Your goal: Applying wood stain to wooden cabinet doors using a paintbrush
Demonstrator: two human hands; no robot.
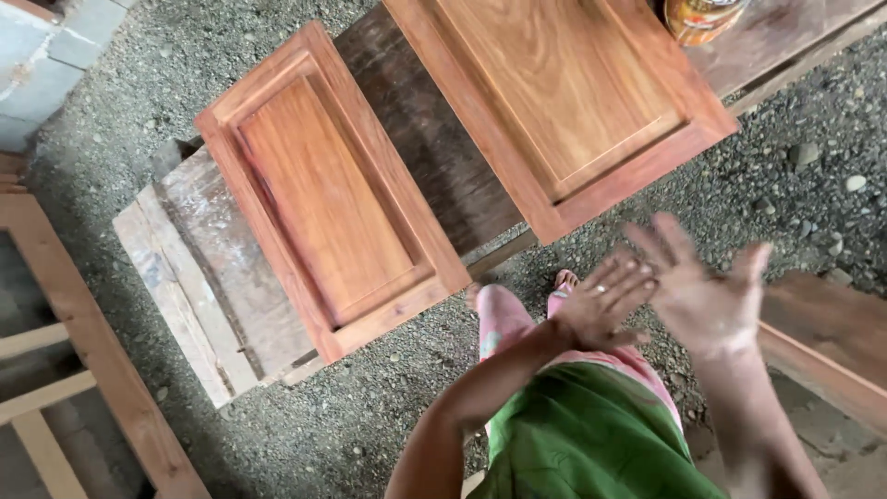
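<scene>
My left hand [601, 300] and my right hand [707, 286] are together in front of my body, palms against each other, fingers spread, blurred by motion. Neither holds anything. A ring shows on a finger of my left hand. Both hands hover over the gravel ground, just below the near corner of a large reddish wooden cabinet door panel [564, 92]. A smaller wooden door panel [323, 189] lies to the left, on rough old planks [199, 268].
A jar with a yellow lid [702, 17] stands at the top right on a plank. A wooden frame [83, 351] lies at the left. Another board [827, 337] is at the right. Gravel [351, 407] covers the ground; my foot shows below.
</scene>
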